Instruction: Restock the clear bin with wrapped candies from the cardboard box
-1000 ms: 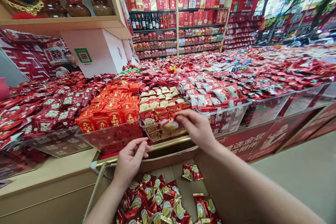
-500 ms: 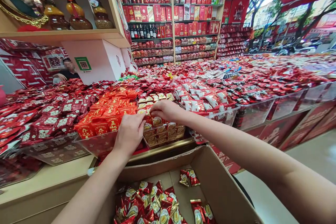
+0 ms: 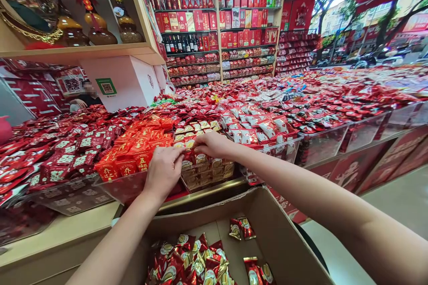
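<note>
My left hand (image 3: 164, 170) is closed at the front left of a clear bin (image 3: 209, 174) holding rows of red and gold candies (image 3: 189, 136). My right hand (image 3: 214, 144) reaches over the same bin from the right, its fingers bent down onto the top candies. What either hand pinches is hidden by the fingers. Below my arms, an open cardboard box (image 3: 281, 231) holds a heap of red and gold wrapped candies (image 3: 197, 260), with a few lying apart on its right side.
Orange-red packets (image 3: 133, 151) fill the bin on the left, and white and red packets (image 3: 257, 127) the bin on the right. A wooden display shelf (image 3: 83, 51) overhangs the left. A person (image 3: 88, 96) is at the far left behind the counter.
The view has shifted slightly. Both hands remain at the candy bin, with my right hand a little lower and my fingers only slightly moved.
</note>
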Tool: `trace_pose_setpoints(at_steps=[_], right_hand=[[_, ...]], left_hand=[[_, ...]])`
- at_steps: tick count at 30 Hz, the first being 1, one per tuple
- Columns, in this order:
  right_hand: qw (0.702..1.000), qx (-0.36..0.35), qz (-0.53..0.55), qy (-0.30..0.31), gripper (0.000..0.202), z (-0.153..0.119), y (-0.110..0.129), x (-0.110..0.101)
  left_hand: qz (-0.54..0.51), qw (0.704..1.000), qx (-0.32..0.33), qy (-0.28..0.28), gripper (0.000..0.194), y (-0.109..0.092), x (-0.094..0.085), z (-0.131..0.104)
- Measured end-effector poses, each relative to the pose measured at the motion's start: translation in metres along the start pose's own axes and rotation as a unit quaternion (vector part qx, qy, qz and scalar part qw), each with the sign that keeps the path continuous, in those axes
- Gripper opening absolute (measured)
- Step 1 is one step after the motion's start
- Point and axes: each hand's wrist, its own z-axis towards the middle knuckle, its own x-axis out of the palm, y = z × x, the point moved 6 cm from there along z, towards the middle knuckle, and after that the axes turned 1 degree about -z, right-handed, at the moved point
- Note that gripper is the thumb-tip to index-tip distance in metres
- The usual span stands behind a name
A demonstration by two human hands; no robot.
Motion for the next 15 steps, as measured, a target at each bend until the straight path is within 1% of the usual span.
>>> trace_pose_setpoints(at_steps=[6, 12, 14, 15], right_hand=[[0.999, -0.022, 0.029, 0.006, 0.016, -0.0018, 0.0036, 0.0005], [0.999, -0.038, 0.023, 0.008, 0.014, -0.0013, 0.0065, 0.0059], [0.999, -0.048, 0.010, -0.008, 0.017, -0.0021, 0.0072, 0.0052], [0.998, -0.055, 0.000, -0.029, 0.020, -0.0036, 0.0083, 0.0024]], left_hand=[[-0.004, 1.000, 0.003, 0.002, 0.023, 0.0003, 0.0038, -0.0006], [-0.005, 1.000, 0.009, -0.010, 0.022, 0.0002, 0.0044, 0.0008], [-0.005, 1.000, 0.009, -0.021, 0.024, -0.0019, 0.0004, 0.0014], [-0.003, 1.000, 0.007, -0.027, 0.024, -0.0032, -0.0028, 0.0004]])
